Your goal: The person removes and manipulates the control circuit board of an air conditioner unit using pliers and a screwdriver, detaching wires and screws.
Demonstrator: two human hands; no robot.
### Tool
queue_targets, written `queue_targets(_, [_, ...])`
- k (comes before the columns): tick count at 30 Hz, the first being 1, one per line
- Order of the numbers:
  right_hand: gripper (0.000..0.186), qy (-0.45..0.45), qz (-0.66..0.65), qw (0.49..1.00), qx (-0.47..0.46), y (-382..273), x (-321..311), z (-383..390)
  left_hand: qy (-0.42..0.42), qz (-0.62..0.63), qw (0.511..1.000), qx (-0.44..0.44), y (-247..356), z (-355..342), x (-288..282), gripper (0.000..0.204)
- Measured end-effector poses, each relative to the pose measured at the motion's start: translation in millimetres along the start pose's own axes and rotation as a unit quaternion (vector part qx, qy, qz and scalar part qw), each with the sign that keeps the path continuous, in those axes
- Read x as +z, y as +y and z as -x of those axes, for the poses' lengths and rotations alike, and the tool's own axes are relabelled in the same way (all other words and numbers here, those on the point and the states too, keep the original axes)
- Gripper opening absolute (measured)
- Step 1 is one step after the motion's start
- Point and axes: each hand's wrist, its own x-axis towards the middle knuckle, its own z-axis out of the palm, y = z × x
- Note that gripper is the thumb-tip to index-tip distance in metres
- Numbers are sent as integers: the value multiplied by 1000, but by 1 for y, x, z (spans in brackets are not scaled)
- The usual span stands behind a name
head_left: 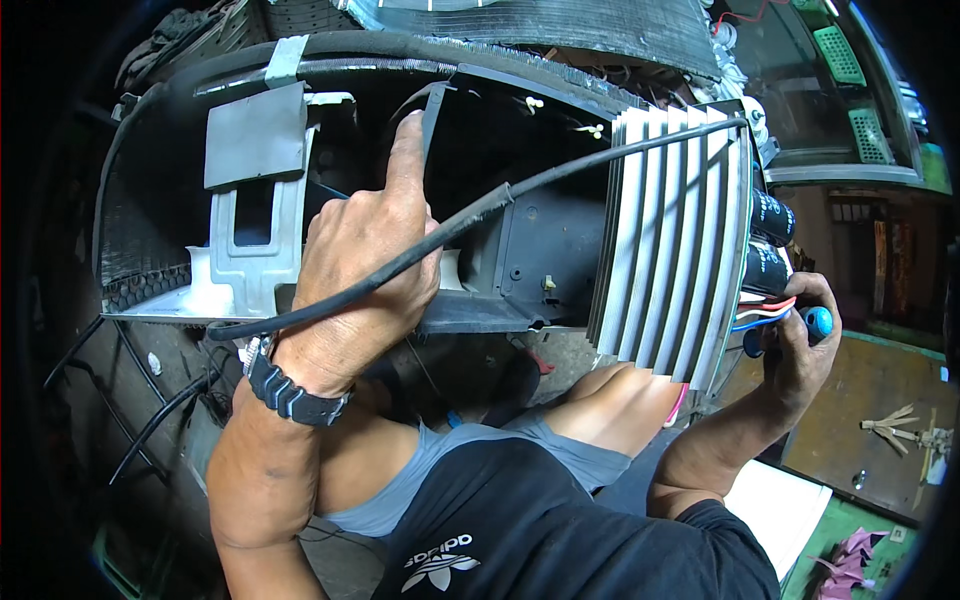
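Note:
A dismantled appliance casing [250, 150] with a black inner frame and a grey metal bracket [255, 200] fills the upper half. My left hand [365, 270] rests against the black frame, index finger pointing up along its edge, and a black cable [560, 170] crosses over its knuckles. A black wristband sits on that wrist. On the right stands a silver finned heat sink [665, 250] with black cylindrical capacitors [772, 240] behind it. My right hand [800, 345] grips a blue-handled screwdriver [815, 322] beside the red, white and blue wires [768, 310].
Condenser fins [560, 25] run along the top. Loose black wires [150, 420] lie on the grey floor at left. A brown board [860, 400] with small metal parts [905, 430] lies at right, and white paper [780, 505] near my knee.

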Motion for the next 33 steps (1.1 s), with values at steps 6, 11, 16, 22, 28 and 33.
queue_targets(6, [42, 8, -5, 1000, 7, 4, 0, 5, -9, -24, 1000, -14, -1, 0, -1, 75])
queue_targets(11, [30, 7, -16, 999, 29, 4, 7, 4, -52, -61, 996, -43, -10, -1, -1, 76])
queue_targets(16, [27, 21, -31, 999, 11, -5, 16, -5, 64, -85, 992, 62, -11, 2, 3, 80])
queue_targets(22, [20, 22, -26, 999, 9, -13, 15, -16, 29, 5, 976, 215, 41, 11, -8, 89])
queue_targets(28, [18, 35, -114, 993, -6, -3, 5, -13, -93, 318, 923, 198, 77, -5, 21, 96])
queue_targets(33, [18, 64, -137, 989, 2, 6, -1, -4, -78, 352, 919, 158, 98, -11, 29, 90])
